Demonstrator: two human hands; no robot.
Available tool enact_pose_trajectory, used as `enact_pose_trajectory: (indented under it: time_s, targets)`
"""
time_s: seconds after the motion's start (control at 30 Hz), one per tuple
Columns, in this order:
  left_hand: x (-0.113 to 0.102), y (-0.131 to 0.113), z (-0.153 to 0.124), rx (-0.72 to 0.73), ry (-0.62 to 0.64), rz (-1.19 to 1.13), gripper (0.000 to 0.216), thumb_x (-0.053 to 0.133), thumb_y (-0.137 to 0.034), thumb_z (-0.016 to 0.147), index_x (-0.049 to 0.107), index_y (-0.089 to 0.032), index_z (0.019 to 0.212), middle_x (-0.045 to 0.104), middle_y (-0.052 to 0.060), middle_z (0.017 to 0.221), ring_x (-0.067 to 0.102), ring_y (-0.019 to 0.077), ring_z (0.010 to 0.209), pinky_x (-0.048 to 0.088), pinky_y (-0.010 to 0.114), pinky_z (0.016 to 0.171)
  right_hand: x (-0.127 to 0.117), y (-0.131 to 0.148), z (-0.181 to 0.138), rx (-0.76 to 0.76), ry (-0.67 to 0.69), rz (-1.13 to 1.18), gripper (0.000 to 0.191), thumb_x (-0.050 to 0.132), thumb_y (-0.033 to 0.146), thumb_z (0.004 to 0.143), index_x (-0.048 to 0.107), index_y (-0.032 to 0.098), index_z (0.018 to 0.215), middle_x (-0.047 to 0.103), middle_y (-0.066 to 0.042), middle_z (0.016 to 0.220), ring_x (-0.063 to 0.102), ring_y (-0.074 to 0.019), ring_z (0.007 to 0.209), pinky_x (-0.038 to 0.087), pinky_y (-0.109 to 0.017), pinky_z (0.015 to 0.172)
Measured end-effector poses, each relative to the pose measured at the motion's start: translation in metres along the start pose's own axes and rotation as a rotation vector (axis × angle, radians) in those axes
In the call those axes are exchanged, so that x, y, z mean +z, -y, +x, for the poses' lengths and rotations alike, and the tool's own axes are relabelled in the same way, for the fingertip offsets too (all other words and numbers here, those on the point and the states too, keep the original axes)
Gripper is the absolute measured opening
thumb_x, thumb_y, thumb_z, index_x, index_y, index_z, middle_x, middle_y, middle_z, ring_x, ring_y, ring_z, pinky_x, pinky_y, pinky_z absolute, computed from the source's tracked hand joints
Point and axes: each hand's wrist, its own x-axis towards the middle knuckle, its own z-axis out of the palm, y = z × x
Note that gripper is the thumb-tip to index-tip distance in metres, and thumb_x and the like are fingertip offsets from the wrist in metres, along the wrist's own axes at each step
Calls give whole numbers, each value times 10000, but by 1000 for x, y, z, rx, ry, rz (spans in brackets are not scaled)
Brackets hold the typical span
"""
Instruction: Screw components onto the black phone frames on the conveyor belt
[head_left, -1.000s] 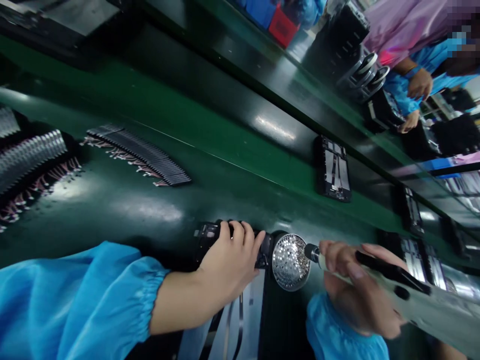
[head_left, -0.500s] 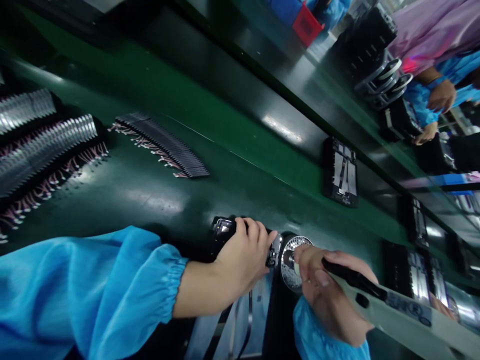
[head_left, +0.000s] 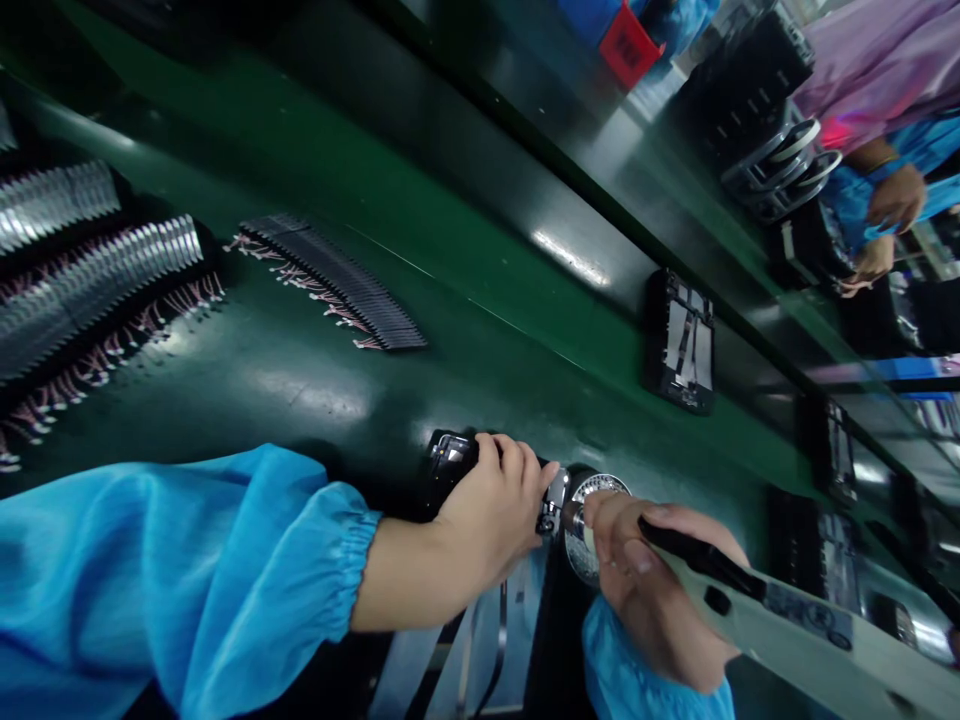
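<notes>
My left hand is wrapped over a small black part with a shiny metal end, pressing it down from above. Most of that part is hidden under the fingers. In my right hand is a pale electric screwdriver with a black lever, its nose pointing left at the metal end. Whether the tip touches it I cannot tell. Partly behind the right fingers sits a round dish of small screws. Below my left wrist lies a larger device with grey panels and dark ribbon cables.
Rows of thin grey parts with wires lie at the left, a shorter row nearer the middle. A black device casing rests on the green bench at right, several more beyond. Across the bench, a co-worker's hands handle black casings.
My right hand has brought the screwdriver's nose slightly left, from over the screw dish to beside the metal end. My left hand keeps its hold. The view has shifted slightly.
</notes>
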Motion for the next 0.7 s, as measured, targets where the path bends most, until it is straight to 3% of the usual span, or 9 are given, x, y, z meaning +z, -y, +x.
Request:
enact_pose_trajectory:
  time_s: [0.4,0.7]
  targets:
    - [4,-5,0,-44,-61,-35,735,587,-574,935,418,-179,1533,627,231,1307,609,427,1133,496,564,898,3,-1,-2,49,-78,13,259,617,28,813,665,221,980,581,34,644,547,-140,549,508,-385,623]
    - [0,-5,2,-24,9,-31,753,575,-576,943,368,-195,1558,606,217,1360,602,424,1175,509,563,919,6,-1,-1,69,-100,-41,209,647,88,801,667,241,943,545,55,589,503,-124,509,494,-362,600]
